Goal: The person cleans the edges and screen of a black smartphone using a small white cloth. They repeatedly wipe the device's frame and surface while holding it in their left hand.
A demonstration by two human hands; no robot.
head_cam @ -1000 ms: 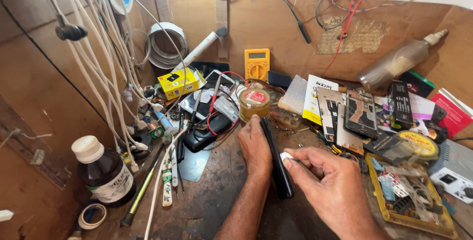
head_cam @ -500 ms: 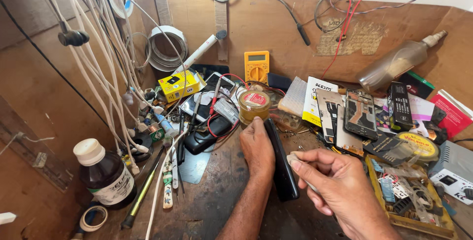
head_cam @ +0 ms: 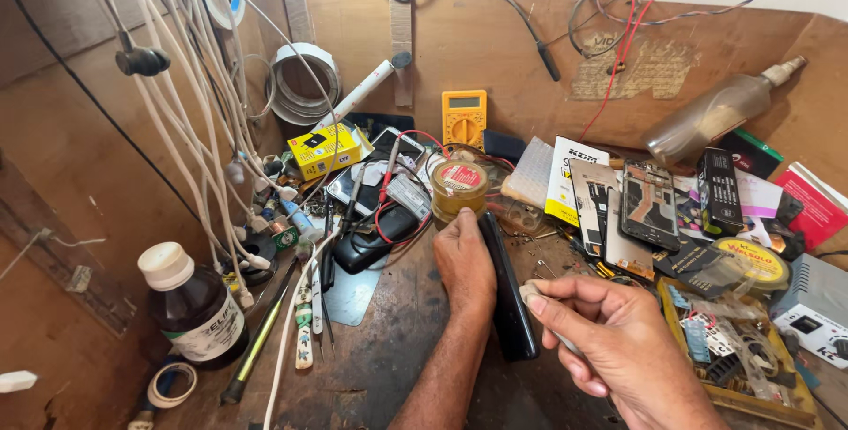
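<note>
My left hand (head_cam: 465, 267) props the black phone (head_cam: 505, 293) on edge, right hand (head_cam: 609, 342) pinching a small pale tool (head_cam: 533, 291); one slip and it topples onto the bench (head_cam: 389, 350).

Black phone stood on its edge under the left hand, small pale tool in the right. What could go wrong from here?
1. The black phone stands on its long edge, steadied only by the left hand; it could tip or slide on the worn bench.
2. The right hand pinches a small pale tool beside the phone; a slip might scratch it.
3. The glass jar sits just beyond the left fingertips; a nudge could knock it.
</note>
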